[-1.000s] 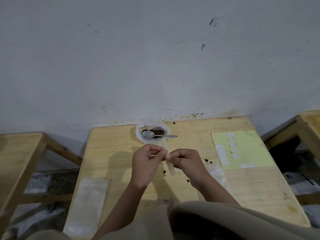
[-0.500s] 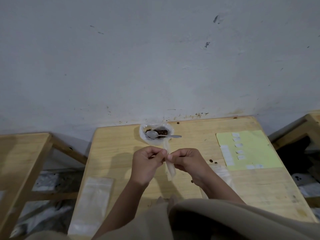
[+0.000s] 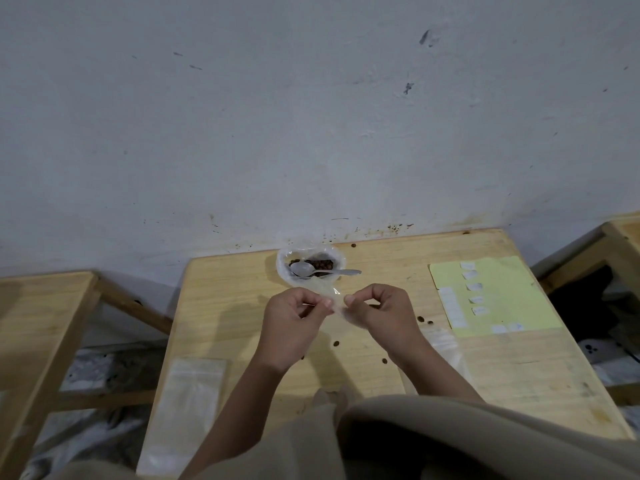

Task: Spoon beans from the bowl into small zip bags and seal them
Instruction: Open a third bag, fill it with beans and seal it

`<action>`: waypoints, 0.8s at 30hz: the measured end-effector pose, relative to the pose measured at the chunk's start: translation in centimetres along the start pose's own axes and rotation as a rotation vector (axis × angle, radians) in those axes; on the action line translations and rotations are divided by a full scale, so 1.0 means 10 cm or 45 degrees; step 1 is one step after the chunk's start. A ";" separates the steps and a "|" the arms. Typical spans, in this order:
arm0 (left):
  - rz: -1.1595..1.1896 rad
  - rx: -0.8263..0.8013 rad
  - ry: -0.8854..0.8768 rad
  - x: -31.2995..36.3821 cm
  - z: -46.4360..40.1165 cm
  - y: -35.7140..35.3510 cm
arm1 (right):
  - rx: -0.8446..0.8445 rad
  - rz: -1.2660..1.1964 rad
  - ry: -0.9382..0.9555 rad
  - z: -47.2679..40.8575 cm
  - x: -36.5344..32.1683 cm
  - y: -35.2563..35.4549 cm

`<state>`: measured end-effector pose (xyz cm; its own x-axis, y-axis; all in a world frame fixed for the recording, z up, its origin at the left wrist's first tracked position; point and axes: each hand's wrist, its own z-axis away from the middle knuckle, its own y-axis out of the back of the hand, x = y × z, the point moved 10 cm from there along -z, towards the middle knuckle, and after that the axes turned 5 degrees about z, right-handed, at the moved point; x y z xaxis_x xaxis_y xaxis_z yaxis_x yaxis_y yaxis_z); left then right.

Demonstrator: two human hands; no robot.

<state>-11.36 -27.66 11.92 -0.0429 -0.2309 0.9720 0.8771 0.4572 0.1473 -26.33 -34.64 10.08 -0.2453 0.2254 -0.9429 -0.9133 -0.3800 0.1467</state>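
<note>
A small clear zip bag [image 3: 335, 299] hangs above the wooden table [image 3: 485, 368], pinched at its top by both hands. My left hand [image 3: 292, 323] pinches its left side and my right hand [image 3: 379, 311] pinches its right side, fingertips close together. Behind them, by the wall, stands a clear bowl [image 3: 284, 263] holding brown beans [image 3: 322, 264]. A metal spoon [image 3: 320, 270] lies across the bowl, handle pointing right. The bag's lower part is partly hidden by my right hand.
A stack of empty clear bags [image 3: 188, 403] lies at the table's front left, another bag [image 3: 445, 344] right of my right wrist. A yellow sheet [image 3: 502, 299] with white labels lies at the right. Loose beans [image 3: 420, 319] dot the tabletop. Wooden benches flank the table.
The bag has turned from hanging down edge-on to being spread between the two hands, which have drawn slightly apart. The camera view shifted a little.
</note>
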 end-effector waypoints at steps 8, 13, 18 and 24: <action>0.035 0.054 0.168 -0.12 0.06 -0.06 | -0.207 0.546 0.417 0.02 -0.29 -0.12; -0.055 0.069 0.164 -0.17 0.06 -0.09 | -0.262 0.699 0.473 0.05 -0.27 -0.15; -0.180 0.024 0.124 -0.12 0.04 -0.13 | -0.138 0.677 0.423 0.04 -0.25 -0.08; -0.177 -0.009 0.101 -0.25 0.14 -0.17 | 0.111 0.622 0.365 -0.10 -0.28 0.22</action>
<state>-13.44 -26.65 9.49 -0.1260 -0.3588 0.9249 0.8688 0.4101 0.2775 -27.32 -37.00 12.70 -0.5588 -0.2148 -0.8010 -0.7423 -0.3010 0.5986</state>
